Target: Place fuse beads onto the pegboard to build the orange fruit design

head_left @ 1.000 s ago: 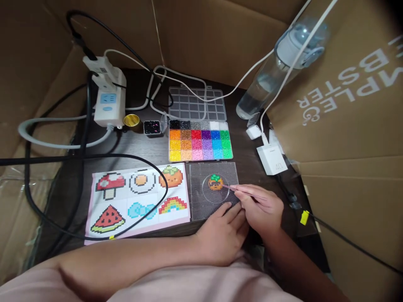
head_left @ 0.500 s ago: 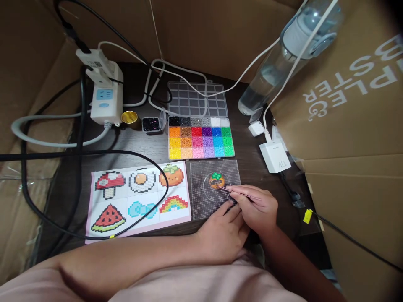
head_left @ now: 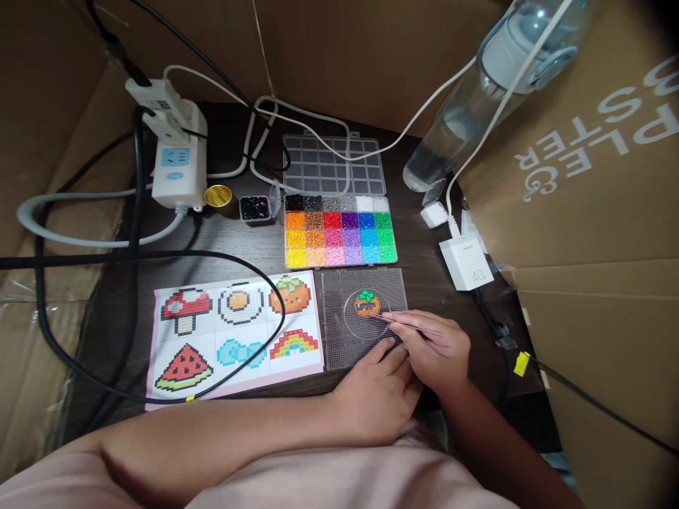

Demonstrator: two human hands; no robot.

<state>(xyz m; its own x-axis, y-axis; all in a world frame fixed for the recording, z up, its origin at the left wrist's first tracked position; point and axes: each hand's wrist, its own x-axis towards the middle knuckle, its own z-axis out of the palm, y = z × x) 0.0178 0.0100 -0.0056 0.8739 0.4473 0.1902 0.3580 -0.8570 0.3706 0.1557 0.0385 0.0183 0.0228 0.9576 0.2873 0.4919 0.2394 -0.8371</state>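
Still pinching thin tweezers (head_left: 408,326) between right hand (head_left: 438,350) fingers, tip now edging closer to the orange bead figure (head_left: 367,303) just beyond them on the pegboard (head_left: 339,350), left hand (head_left: 376,399) fingers spread flat, steadying its near edge.

A single head-worn camera looks forward and steeply down from just above the seated person, close over a small dark table (head_left: 254,251). Forearms enter along the near edge; cardboard walls (head_left: 371,63) close the far and right sides. No second view overlaps this one.
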